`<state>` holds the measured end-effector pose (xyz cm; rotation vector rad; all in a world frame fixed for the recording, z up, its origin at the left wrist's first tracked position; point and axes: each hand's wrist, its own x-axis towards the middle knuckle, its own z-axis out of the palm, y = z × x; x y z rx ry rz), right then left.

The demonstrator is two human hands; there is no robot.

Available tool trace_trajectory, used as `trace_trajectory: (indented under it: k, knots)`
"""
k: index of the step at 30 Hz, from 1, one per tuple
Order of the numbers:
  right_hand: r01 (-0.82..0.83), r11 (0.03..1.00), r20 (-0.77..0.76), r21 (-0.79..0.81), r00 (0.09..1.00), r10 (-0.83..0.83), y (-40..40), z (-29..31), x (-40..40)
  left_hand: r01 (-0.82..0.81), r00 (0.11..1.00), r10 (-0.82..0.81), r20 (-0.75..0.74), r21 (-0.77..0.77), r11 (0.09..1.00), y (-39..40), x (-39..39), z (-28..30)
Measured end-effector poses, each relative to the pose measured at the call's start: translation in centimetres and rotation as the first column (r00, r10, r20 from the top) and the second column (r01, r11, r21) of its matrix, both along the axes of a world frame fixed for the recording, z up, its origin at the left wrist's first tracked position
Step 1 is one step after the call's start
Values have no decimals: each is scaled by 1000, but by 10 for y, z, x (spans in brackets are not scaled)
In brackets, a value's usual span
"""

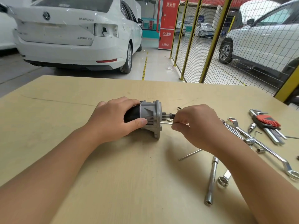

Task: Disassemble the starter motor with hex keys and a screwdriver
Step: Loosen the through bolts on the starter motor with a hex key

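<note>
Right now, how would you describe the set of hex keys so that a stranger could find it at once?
Look at the far right of the wooden table, beyond the long ring spanner. The hex key set lies there, a fan of metal keys. Only it has a red and black holder; every tool near it is bare metal.

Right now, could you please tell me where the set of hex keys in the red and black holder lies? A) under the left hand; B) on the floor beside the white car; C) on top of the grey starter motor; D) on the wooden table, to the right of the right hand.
D: the set of hex keys in the red and black holder lies on the wooden table, right of the right hand, among wrenches.
</note>
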<state>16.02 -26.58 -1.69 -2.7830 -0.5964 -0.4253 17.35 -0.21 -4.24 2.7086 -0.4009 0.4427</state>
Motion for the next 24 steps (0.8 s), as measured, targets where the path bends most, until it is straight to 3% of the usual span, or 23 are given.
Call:
trace_trajectory:
  k: [5,11,17,24]
  knots:
    - [-56,998,-20,40,998,57,-3,1,1,0,1000,0,8,2,1000,1,1,-1]
    - [-49,996,-54,-75,997,45,-3,-1,3,3,1000,-3,15,2,1000,1,2,-2]
    - [-44,999,17,9,999,44,-1,-2,2,1,1000,-1,13,9,1000,2,1,-2]
    - [-45,998,-18,49,999,46,-4,-1,2,3,1000,-3,14,-2,1000,1,1,-1]
